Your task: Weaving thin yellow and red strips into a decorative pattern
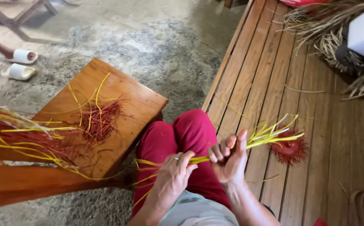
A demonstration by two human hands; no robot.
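Yellow straw bundle (249,140) clamped in both hands, left (172,178) and right (228,157), lengthwise left-to-right, loose tips up-right.

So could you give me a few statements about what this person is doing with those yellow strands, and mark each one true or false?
1. Both hands grip a bundle of yellow strands. True: the left hand and right hand are closed on it.
2. The person wears blue trousers. False: the trousers are red.
3. A red spiky bundle lies on the wooden deck. True.
4. The wooden stool is bare. False: red and yellow strands lie on it.
5. The left hand wears a ring. True.
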